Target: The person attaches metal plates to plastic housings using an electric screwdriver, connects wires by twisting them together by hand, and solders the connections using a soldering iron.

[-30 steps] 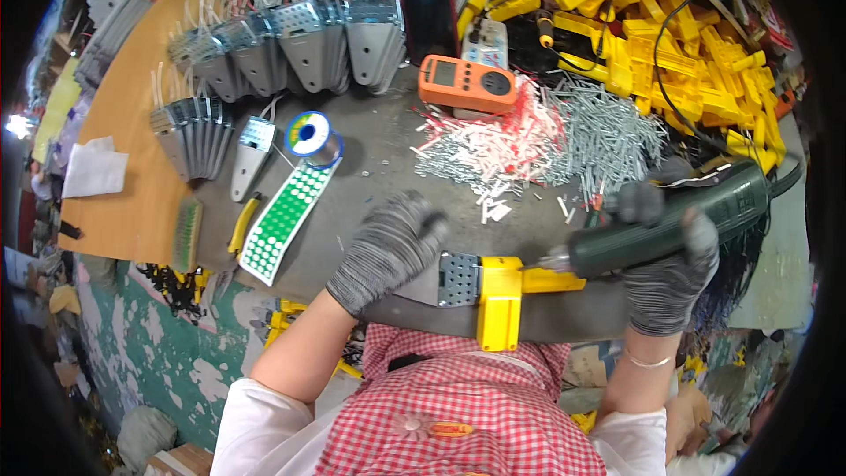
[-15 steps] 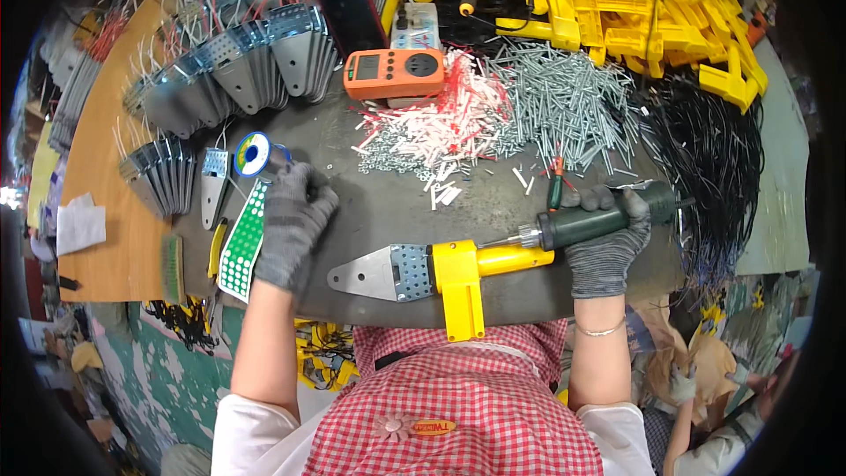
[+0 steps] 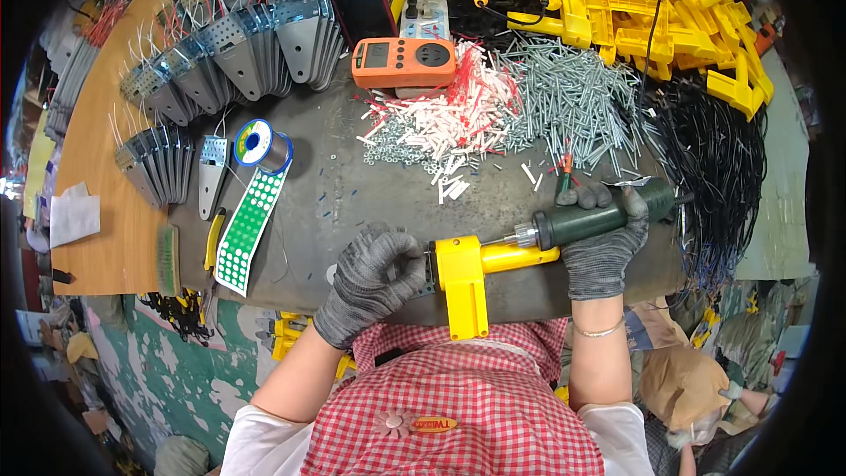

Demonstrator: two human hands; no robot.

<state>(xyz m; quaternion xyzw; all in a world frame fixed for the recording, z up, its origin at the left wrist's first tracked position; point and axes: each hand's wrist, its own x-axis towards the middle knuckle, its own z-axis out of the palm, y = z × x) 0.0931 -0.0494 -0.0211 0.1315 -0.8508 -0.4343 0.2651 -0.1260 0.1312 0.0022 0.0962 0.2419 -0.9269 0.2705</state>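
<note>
Left hand: your gloved left hand point(image 3: 374, 278) clenches over the metal end of the yellow bracket point(image 3: 467, 278), fingers point(image 3: 401, 251) curled tight.
Right hand: your gloved right hand point(image 3: 604, 242) wraps the green electric screwdriver point(image 3: 599, 216), its bit meeting the bracket's yellow arm.
Bracket: it lies at the near edge of the dark table point(image 3: 352, 185), just in front of you.
Loose stock: a heap of grey screws point(image 3: 573, 97) and white sleeves point(image 3: 441, 119) lies unboxed beyond, beside the orange meter point(image 3: 404, 62).
Left side: solder spool point(image 3: 260, 145) and green dotted strip point(image 3: 248, 225).
</note>
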